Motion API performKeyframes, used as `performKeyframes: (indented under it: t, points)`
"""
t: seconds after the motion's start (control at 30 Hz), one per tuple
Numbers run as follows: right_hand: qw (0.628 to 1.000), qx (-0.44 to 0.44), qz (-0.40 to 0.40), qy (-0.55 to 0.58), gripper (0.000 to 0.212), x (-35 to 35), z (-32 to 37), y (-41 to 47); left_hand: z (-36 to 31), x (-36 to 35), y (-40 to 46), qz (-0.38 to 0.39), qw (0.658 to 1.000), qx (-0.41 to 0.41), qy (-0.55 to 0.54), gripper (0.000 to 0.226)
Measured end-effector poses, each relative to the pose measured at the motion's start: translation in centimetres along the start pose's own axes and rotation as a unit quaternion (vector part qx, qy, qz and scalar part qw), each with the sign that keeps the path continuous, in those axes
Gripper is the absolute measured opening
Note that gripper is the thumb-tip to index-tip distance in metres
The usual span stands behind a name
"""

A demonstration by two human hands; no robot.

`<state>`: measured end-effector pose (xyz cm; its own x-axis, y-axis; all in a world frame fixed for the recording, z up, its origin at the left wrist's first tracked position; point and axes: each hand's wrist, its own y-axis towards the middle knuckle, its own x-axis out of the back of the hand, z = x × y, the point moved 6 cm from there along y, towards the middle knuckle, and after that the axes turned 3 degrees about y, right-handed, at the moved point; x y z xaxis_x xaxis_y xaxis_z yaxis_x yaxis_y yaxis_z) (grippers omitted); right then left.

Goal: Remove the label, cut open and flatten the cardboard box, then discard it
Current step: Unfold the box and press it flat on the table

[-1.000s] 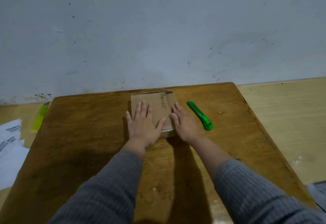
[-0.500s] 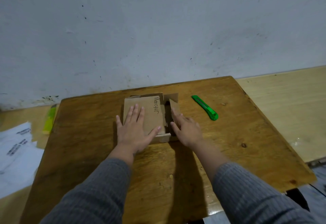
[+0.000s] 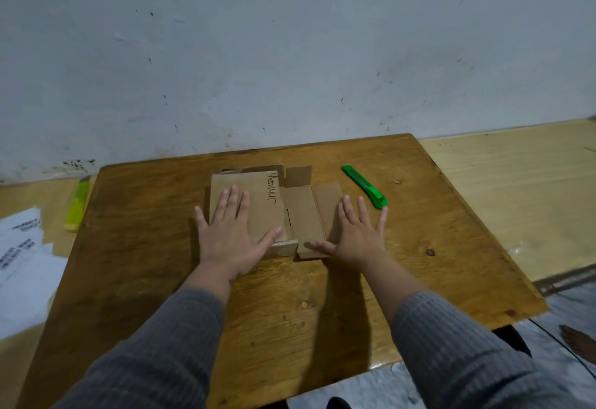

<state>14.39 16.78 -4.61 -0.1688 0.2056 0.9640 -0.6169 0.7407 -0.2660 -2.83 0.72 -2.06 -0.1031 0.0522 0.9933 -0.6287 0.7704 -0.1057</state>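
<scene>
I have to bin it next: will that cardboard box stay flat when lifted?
Probably not: the cardboard box likely springs at its creases once both hands lift, since its right panels look merely folded out. It seems light and thin, so it may flop.

I see my hands [image 3: 230,237] [image 3: 356,236] spread flat over the cardboard box [image 3: 277,212], which takes the middle of the desk [image 3: 145,247] toward its far edge. Just beside my right little finger lies the green cutter [image 3: 366,186], angled toward the far right corner; it blocks any sweep to the right there. Beyond it the right edge is bare wood. The whole left side of the desk lies open up to the left edge. The near half carries only my sleeves. The wall [image 3: 290,54] closes off the far edge, with a narrow strip behind the box.
</scene>
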Motion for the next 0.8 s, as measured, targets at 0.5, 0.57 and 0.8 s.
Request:
performKeyframes:
  t: [0.5, 0.57, 0.8]
  points:
    - [0.99, 0.078, -0.07, 0.093, 0.046, 2.8, 0.7, -1.3, -5.0, -0.4, -2.0, 0.067, 0.979, 0.158, -0.108, 0.087]
    - [0.985, 0.081, -0.093, 0.118, 0.043, 4.0, 1.1, -1.8, -6.6, -0.2, -2.0, 0.094, 0.952, 0.211, -0.201, 0.083]
    - [0.971, 0.051, -0.039, 0.229, 0.052, 4.4, 1.4, -1.9, -8.6, 0.5, -3.1, 0.097, 0.97, 0.152, -0.162, 0.08]
